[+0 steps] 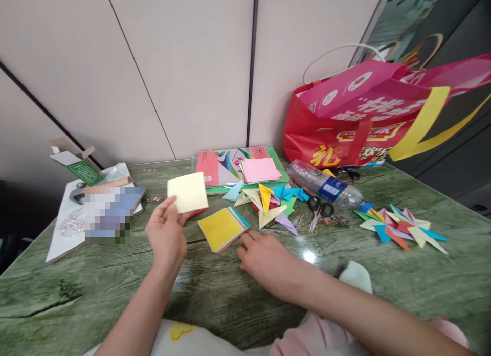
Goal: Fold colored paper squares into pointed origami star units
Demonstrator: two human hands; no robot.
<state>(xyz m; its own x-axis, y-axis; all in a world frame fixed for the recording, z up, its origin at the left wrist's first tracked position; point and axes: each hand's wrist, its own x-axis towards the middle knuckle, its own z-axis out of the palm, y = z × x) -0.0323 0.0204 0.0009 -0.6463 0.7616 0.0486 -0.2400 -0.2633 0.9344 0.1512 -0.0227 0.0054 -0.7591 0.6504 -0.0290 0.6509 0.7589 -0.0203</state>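
Observation:
My left hand (169, 228) pinches a square of pale yellow paper (187, 191) between thumb and fingers, raised above the table. A red edge shows beneath that square. Just to its right, a stack of coloured paper squares (220, 228) has a yellow sheet on top, with blue, white and orange edges fanned out. The curled fingers of my right hand (264, 259) are at the right corner of this stack; its thumb is mostly hidden. Behind it lies a pile of folded paper pieces (268, 202) in several colours.
Black-handled scissors (320, 208), a plastic bottle (328, 187) and more folded paper pieces (402, 228) lie to the right. Pink paper squares (261, 170) rest on a paper packet (218, 167). A red bag (345, 115) stands behind; a small green-and-white box (82, 167) is at left.

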